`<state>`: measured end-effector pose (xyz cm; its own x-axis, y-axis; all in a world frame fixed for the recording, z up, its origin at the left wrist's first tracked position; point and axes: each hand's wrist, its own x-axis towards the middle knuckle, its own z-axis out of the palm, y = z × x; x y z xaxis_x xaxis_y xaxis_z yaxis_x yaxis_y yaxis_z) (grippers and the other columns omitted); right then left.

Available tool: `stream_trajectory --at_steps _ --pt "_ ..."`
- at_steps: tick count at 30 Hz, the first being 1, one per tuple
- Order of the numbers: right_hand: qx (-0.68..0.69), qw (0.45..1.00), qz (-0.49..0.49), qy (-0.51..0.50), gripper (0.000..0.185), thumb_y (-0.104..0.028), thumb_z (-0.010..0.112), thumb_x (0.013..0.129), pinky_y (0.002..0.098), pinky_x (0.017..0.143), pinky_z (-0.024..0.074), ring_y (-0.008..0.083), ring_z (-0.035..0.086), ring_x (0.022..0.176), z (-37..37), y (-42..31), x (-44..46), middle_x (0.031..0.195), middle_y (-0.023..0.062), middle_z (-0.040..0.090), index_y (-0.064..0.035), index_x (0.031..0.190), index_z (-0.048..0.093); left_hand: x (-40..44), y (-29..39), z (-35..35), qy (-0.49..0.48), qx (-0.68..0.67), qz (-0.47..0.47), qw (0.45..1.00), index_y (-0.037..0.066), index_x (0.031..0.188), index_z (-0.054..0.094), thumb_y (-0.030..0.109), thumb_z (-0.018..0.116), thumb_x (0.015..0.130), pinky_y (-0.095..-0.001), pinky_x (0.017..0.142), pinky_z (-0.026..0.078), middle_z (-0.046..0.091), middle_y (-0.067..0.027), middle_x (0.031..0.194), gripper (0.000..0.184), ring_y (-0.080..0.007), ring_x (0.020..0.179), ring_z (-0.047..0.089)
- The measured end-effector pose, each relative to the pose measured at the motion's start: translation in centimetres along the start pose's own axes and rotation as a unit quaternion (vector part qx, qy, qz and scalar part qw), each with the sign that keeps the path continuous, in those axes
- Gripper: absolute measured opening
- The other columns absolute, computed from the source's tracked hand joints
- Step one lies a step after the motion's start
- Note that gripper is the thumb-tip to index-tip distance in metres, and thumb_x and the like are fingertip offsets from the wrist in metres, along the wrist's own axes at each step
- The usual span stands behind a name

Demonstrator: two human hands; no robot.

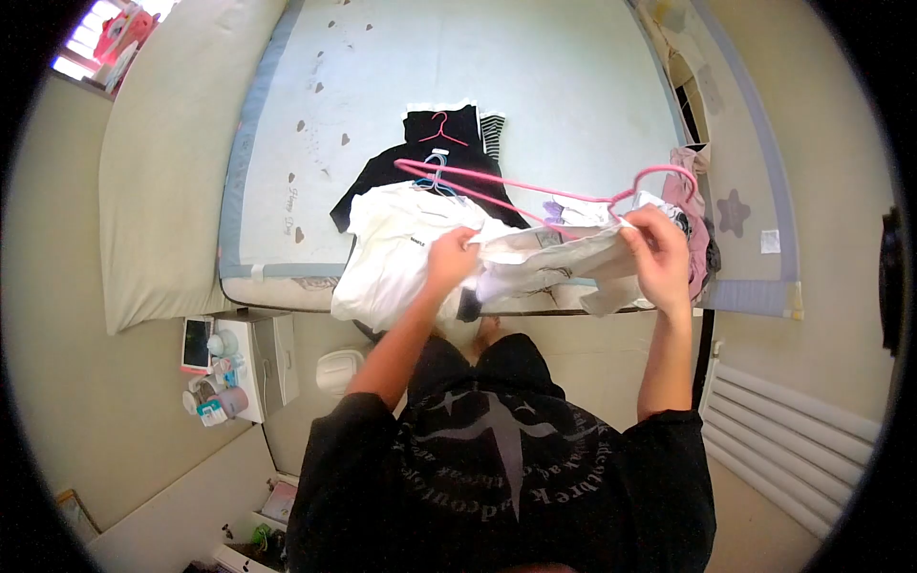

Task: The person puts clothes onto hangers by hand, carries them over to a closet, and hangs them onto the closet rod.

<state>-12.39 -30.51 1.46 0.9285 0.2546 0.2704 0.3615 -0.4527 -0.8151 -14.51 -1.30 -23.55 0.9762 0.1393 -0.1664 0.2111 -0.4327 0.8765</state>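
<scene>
A white garment is stretched between my two hands in front of the bed's edge. My left hand is closed on its left part, fingers pinching the cloth. My right hand pinches the upper right edge of the same garment, close to the neck of a pink hanger. The hanger lies tilted above the cloth, its hook to the right and one arm's end reaching the garment. Whether my right fingers also grip the hanger, I cannot tell. Beside my left hand, a white T-shirt spreads over the bed's edge.
On the bed, a black shirt lies under the T-shirt, with a small pink hanger on dark folded clothes behind. Pink clothing is heaped at right. A white cabinet stands lower left, a radiator lower right.
</scene>
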Motion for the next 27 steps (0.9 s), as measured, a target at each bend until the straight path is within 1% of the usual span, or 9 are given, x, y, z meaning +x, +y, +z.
stream_trajectory --at_steps 2,3,7,9,14,17,20,24,27 --pt "0.006 1.0 -0.004 0.008 0.006 -0.002 0.066 0.091 0.0238 0.063 0.0367 0.0115 0.046 0.068 -0.9 1.4 -0.5 0.079 0.0027 0.055 0.0023 0.095 0.065 1.3 0.8 -3.1 -0.021 -0.143 -0.097 0.985 0.001 0.108 0.072 0.007 0.064 0.088 -0.0264 0.06 0.051 0.068 -0.0043 0.078 0.023 -0.01 0.067 0.063" --pt "0.006 1.0 0.001 0.008 0.007 -0.002 0.066 0.091 0.0237 0.063 0.0365 0.0114 0.046 0.068 -1.2 2.0 -0.8 0.079 0.0026 0.055 0.0023 0.096 0.065 2.2 0.1 -4.3 -0.013 -0.168 -0.051 0.984 0.0 0.107 0.073 0.007 0.063 0.087 -0.0252 0.06 0.049 0.069 -0.0035 0.079 0.023 -0.0098 0.068 0.063" --pt "0.015 1.0 -0.008 0.005 0.01 -0.002 0.066 0.09 0.0235 0.063 0.0355 0.0113 0.047 0.07 -2.1 4.1 -1.9 0.079 0.0028 0.055 0.0022 0.1 0.068 2.5 6.5 -11.3 -0.027 -0.25 -0.03 0.967 -0.001 0.097 0.076 0.009 0.062 0.083 -0.022 0.058 0.042 0.069 -0.0009 0.077 0.022 -0.0064 0.065 0.057" --pt "0.019 0.999 -0.033 -0.001 0.01 -0.001 0.066 0.09 0.0234 0.063 0.0354 0.0113 0.048 0.071 -2.3 4.4 -2.2 0.079 0.003 0.055 0.0025 0.099 0.068 2.8 8.8 -13.2 -0.029 -0.246 -0.018 0.969 0.0 0.092 0.078 0.008 0.061 0.08 -0.022 0.056 0.039 0.066 0.001 0.072 0.022 -0.0053 0.063 0.052" --pt "0.005 0.998 -0.059 -0.009 0.012 0.0 0.067 0.088 0.0267 0.062 0.0384 0.0151 0.052 0.071 -1.9 4.3 -1.9 0.079 0.0057 0.058 0.0029 0.099 0.07 3.8 10.5 -15.1 -0.005 -0.22 -0.034 0.975 -0.002 0.09 0.078 0.01 0.065 0.078 -0.0242 0.059 0.043 0.067 -0.0021 0.074 0.021 -0.0082 0.065 0.055" --pt "-0.042 0.997 -0.062 -0.014 0.013 0.001 0.067 0.086 0.028 0.063 0.0406 0.0174 0.054 0.071 -1.4 3.8 -1.7 0.079 0.0075 0.061 0.0029 0.098 0.07 3.3 11.4 -15.3 0.052 -0.13 0.072 0.988 0.0 0.086 0.077 0.011 0.067 0.076 -0.0286 0.06 0.047 0.067 -0.0045 0.076 0.018 -0.0126 0.065 0.059" --pt "-0.053 0.996 -0.069 -0.02 0.013 0.003 0.067 0.085 0.0294 0.063 0.0425 0.0198 0.055 0.07 -1.0 3.6 -1.5 0.078 0.0092 0.062 0.0023 0.098 0.071 2.2 13.3 -14.7 0.106 0.043 0.166 0.979 0.003 0.082 0.077 0.015 0.068 0.075 -0.0339 0.062 0.05 0.066 -0.0073 0.077 0.016 -0.021 0.066 0.063" --pt "-0.067 0.992 -0.09 -0.054 0.017 0.005 0.066 0.083 0.0305 0.062 0.0442 0.0224 0.056 0.067 0.2 1.3 -0.1 0.077 0.0104 0.059 0.0009 0.098 0.071 0.8 16.9 -13.0 0.075 0.168 0.182 0.966 0.008 0.079 0.077 0.027 0.068 0.074 -0.0397 0.065 0.052 0.067 -0.0089 0.078 0.022 -0.0313 0.072 0.066" --pt "-0.073 0.99 -0.109 -0.046 0.017 0.006 0.066 0.083 0.0301 0.06 0.0439 0.0229 0.055 0.065 1.3 0.4 0.8 0.075 0.0106 0.058 0.0001 0.098 0.07 0.7 17.2 -11.2 0.045 0.229 0.175 0.957 0.007 0.074 0.075 0.024 0.066 0.074 -0.0387 0.063 0.051 0.066 -0.0104 0.077 0.02 -0.031 0.068 0.064"
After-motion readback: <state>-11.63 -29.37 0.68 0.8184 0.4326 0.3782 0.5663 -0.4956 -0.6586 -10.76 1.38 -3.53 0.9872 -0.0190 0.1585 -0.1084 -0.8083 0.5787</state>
